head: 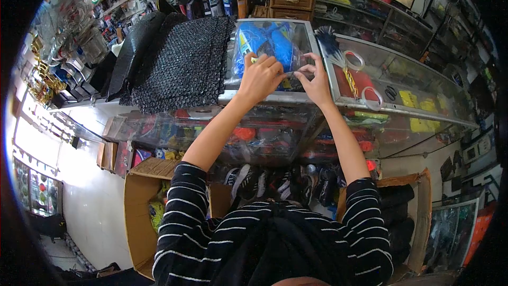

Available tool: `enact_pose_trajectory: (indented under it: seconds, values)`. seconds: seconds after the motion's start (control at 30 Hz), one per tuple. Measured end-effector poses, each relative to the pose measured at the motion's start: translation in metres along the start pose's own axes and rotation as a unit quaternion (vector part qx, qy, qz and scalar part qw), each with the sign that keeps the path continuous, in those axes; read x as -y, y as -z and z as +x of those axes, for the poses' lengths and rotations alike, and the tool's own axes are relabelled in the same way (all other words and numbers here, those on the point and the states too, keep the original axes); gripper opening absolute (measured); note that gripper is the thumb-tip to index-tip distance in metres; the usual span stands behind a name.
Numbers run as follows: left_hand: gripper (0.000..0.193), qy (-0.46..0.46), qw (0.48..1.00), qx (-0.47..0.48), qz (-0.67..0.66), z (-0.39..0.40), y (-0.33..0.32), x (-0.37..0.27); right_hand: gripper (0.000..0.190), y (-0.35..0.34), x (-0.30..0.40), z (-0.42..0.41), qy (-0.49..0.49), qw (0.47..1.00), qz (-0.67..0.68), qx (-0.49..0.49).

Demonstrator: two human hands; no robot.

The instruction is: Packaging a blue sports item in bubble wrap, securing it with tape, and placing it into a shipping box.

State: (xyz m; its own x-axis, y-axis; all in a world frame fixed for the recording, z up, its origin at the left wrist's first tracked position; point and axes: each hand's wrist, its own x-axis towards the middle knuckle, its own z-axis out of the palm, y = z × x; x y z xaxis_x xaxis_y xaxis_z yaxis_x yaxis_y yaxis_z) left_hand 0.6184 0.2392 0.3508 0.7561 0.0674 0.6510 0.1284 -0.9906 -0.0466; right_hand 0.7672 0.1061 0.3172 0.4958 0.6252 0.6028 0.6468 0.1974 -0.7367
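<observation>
A clear plastic bag [294,47] with blue shoes or similar blue goods [254,36] inside lies flat on the glass display counter [303,31]. My left hand [262,77] rests over the near part of the bag, its thumb and fingertips pinching the plastic edge. Something small and yellow shows by its index finger, too covered to name. My right hand [315,83] pinches the same edge just to the right, thumb against a finger, the other fingers raised. A narrow gap separates the two hands. The blue contents are partly hidden by my left hand.
Black bubble wrap [182,59] covers the counter to the left. On the right counter are tape rolls [372,98], black scissors [391,93] and a dark feather duster [329,43]. Open cardboard boxes [139,214] stand at both my sides, and shoes [244,180] sit below the counter.
</observation>
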Motion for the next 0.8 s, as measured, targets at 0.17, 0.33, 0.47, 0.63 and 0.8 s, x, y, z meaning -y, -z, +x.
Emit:
enact_pose_trajectory:
  seconds: [0.17,0.33,0.47,0.63,0.8]
  values:
    - [0.043,-0.038,0.996,-0.045,-0.072,0.018,0.004,0.019,0.057,-0.002,-0.004,0.004,-0.038,0.998,0.042,0.014]
    - [0.049,-0.035,0.989,0.042,-0.136,0.018,-0.006,0.032,0.044,0.006,0.007,0.005,-0.004,1.000,-0.004,-0.004]
    - [0.046,-0.025,0.987,0.036,-0.155,0.020,-0.009,0.029,0.016,0.021,0.024,0.009,0.102,0.992,-0.074,-0.003]
    - [0.043,-0.024,0.987,0.027,-0.156,0.018,-0.006,0.031,0.008,0.011,0.045,0.010,0.091,0.981,-0.140,0.101]
    - [0.040,-0.027,0.985,0.019,-0.168,0.019,-0.007,0.029,0.009,0.006,0.037,0.015,0.101,0.966,-0.215,0.100]
